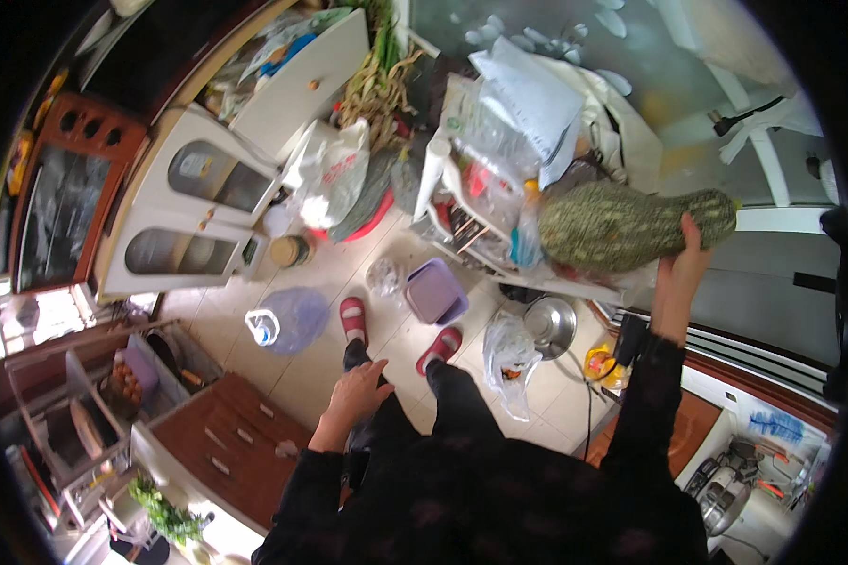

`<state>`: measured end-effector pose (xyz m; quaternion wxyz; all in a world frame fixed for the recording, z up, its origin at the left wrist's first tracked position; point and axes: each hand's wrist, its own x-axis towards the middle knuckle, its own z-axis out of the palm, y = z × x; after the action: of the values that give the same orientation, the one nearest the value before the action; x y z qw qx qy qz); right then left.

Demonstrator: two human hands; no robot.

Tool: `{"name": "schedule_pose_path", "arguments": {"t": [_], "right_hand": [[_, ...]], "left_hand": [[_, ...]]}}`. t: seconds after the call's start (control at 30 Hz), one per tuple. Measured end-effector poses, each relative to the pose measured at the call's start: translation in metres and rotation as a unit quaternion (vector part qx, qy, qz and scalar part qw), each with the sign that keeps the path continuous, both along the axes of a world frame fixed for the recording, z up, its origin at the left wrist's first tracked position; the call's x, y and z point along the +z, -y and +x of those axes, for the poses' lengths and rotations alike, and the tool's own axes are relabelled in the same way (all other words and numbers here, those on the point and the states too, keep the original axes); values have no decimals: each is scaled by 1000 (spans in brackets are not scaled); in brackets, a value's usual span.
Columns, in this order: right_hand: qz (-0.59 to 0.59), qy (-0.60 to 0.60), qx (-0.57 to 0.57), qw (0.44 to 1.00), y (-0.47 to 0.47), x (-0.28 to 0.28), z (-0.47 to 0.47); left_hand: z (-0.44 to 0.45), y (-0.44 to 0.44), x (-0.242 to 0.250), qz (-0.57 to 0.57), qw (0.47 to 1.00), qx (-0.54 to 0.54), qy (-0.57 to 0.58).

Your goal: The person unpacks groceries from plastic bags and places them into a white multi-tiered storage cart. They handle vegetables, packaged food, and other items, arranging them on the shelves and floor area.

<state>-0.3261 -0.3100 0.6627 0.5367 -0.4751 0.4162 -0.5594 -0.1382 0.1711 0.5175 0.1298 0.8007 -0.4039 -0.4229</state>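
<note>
A large green mottled squash (608, 227) lies on its side at the upper right, by a white rack filled with bags. My right hand (680, 272) grips its narrow neck, the thumb lying over the near side and the other fingers hidden beneath. Whether the squash's wide end rests on the rack's things or hangs just above them, I cannot tell. Nothing is in my left hand (357, 397), which hovers in front of my left thigh with its fingers loosely apart.
The white rack (459, 180) carries plastic bags and a white mailer bag (526, 99). On the tiled floor stand a large water jug (293, 321), a purple bin (437, 291), a steel bowl (551, 327) and a plastic bag (505, 364). A white cabinet (184, 201) is at left.
</note>
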Motion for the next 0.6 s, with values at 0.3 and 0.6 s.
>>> {"name": "schedule_pose_path", "arguments": {"t": [0.3,0.6], "right_hand": [[-41,-75,363,928,-173,80,30],[-138,-266,497,814,-260,-82,144]], "left_hand": [[105,109,85,-276,946,13,-173],[150,133,151,-289,935,-206,-14]]}}
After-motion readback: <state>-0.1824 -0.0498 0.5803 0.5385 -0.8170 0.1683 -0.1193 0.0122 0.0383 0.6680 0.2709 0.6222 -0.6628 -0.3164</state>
